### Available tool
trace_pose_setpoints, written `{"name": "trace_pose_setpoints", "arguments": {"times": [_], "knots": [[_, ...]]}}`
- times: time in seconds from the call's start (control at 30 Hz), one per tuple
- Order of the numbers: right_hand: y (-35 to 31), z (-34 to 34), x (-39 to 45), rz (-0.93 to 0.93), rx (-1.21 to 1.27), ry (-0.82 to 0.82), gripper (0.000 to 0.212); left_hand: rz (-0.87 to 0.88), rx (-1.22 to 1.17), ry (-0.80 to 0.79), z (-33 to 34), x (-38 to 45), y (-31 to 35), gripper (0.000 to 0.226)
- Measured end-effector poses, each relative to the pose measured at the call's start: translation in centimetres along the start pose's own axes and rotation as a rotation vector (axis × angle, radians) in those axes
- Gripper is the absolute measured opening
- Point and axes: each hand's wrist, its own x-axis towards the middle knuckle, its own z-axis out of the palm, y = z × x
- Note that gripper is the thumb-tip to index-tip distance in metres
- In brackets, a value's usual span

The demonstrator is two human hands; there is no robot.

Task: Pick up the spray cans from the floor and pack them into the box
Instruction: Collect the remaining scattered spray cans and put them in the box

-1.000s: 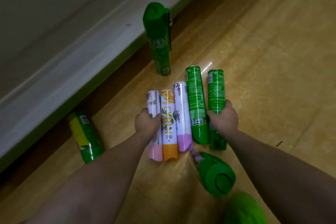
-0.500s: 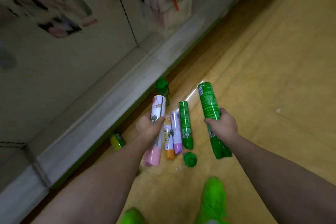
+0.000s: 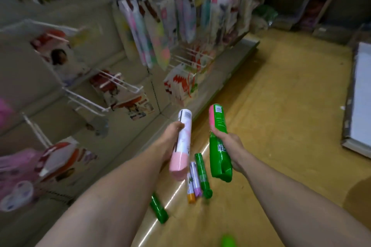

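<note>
My left hand [image 3: 172,142] grips a white spray can with a pink cap [image 3: 182,142], held high above the floor. My right hand [image 3: 230,146] grips a green spray can [image 3: 219,142], also lifted, cap end pointing down. Below them on the yellow floor lie an orange-capped can [image 3: 190,190], a purple-capped can [image 3: 195,178] and a green can [image 3: 202,176] side by side. Another green can [image 3: 158,209] lies nearer the shelf base. No box can be clearly made out.
A shop shelf with hanging packets [image 3: 160,32] and wire hooks [image 3: 88,98] runs along the left. A flat white-topped platform [image 3: 359,102] sits on the floor at the right edge. A green shoe tip [image 3: 227,240] shows at the bottom.
I have risen from the floor with both cans lifted; the view has swung up from the cans on the floor to the aisle and shelves.
</note>
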Motion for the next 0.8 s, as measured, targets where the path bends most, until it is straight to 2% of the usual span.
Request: {"name": "trace_pose_setpoints", "arguments": {"times": [0.07, 0.13, 0.27, 0.37, 0.53, 0.73, 0.8], "knots": [[-1.6, 0.3, -2.9, -0.026, -0.042, -0.032, 0.057, 0.016, -0.007, -0.06, -0.2, -4.2, 1.5, 0.028], [-3.1, 0.5, -5.5, -0.065, -0.1, -0.081, 0.065, 0.06, 0.007, -0.042, -0.4, -8.3, 2.1, 0.028], [-5.5, 0.7, -9.7, -0.136, -0.194, -0.201, 0.077, 0.184, 0.021, 0.094, -1.2, -15.0, 1.8, 0.032], [-6.6, 1.3, -13.3, -0.192, -0.299, -0.326, 0.097, 0.275, -0.022, 0.222, -1.6, -20.6, 0.8, 0.033], [-6.7, 4.1, -21.2, -0.289, -0.438, -0.503, 0.055, 0.327, -0.117, 0.366, -3.9, -29.3, -2.2, 0.028], [-2.2, 9.3, -30.2, -0.366, -0.615, -0.706, 0.049, 0.444, -0.304, 0.558, -9.2, -40.0, -9.0, 0.014], [0.0, 11.6, -33.7, -0.386, -0.668, -0.776, 0.043, 0.47, -0.368, 0.622, -11.6, -43.5, -12.3, 0.027]]}}
